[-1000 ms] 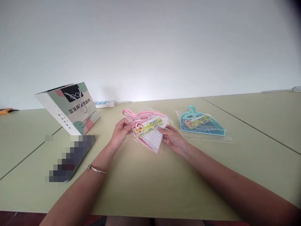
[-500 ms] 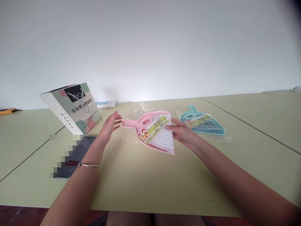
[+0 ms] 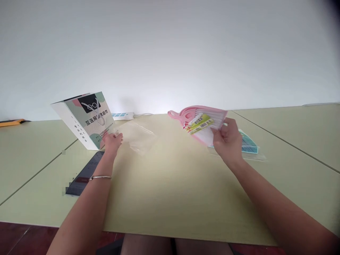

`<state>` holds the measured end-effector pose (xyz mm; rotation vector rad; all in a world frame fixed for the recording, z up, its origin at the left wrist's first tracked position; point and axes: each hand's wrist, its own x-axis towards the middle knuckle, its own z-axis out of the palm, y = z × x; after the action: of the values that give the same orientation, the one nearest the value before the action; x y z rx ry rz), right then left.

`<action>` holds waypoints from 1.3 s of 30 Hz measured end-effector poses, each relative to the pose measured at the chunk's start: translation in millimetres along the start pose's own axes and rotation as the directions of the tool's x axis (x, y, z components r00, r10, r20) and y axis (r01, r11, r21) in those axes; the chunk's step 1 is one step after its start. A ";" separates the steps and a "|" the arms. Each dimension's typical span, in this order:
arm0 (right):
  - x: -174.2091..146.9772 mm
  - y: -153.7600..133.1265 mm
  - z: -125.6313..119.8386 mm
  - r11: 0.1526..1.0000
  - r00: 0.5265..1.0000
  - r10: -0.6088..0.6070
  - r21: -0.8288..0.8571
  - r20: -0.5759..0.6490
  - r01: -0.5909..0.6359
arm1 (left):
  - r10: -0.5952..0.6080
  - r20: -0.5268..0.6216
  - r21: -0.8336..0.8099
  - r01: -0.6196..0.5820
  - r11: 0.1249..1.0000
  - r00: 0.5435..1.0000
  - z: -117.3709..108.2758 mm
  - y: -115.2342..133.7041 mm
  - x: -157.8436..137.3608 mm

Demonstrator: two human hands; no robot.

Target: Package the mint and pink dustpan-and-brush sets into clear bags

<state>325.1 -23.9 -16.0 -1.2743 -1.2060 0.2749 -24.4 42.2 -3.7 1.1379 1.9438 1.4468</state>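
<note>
Raised over the table, a pink dustpan point(image 3: 212, 110) with a white-bristled brush point(image 3: 205, 136) nested in it is held by my right hand point(image 3: 230, 145), thumb on the bristle side of the wide end. A green and white label band point(image 3: 199, 124) crosses the set, whose handle points left. My left hand point(image 3: 113, 142) is closed on the edge of a clear plastic bag point(image 3: 140, 138) that spreads rightward above the table. Behind my right hand lies a teal dustpan set point(image 3: 249, 143) in clear wrapping, partly hidden.
A paper bag point(image 3: 92, 117) with rope handles stands tilted at the left. In front of it lies a phone point(image 3: 85, 173), partly under my left forearm. A white packet point(image 3: 122, 116) sits by the wall, and an orange object point(image 3: 12, 123) at the far left.
The pink dustpan set has moved right and up with my right hand, out of the clear bag. My left hand, open before, has closed on the bag and moved left.
</note>
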 end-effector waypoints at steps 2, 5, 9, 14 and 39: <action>2.9 -0.2 -6.5 0.980 0.980 -0.123 -0.172 -0.156 0.095 | 0.142 -0.151 0.094 -0.129 0.987 0.978 2.1 1.0 -6.2; 8.6 -7.4 -12.9 0.988 0.912 -0.152 -0.088 -0.382 0.128 | 0.513 -0.205 0.254 -0.461 0.850 0.833 12.4 7.3 -25.6; 13.5 -17.0 -8.4 0.861 0.921 0.150 0.505 -0.359 0.056 | 0.704 -0.009 0.073 -0.702 0.709 0.710 32.4 14.2 -54.5; -3.3 -20.9 19.4 0.519 0.840 0.500 0.703 0.212 -0.487 | 0.442 0.425 -0.395 -0.277 0.876 0.790 50.6 21.1 -84.6; -60.7 -78.6 46.5 0.971 0.829 -0.231 0.066 0.509 0.230 | 0.611 0.570 -0.716 -0.033 0.697 0.549 36.4 49.8 -130.9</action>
<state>228.5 -69.5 8.8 -1.0655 -1.8039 0.4582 92.6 -40.7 16.0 1.4980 0.5204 1.2708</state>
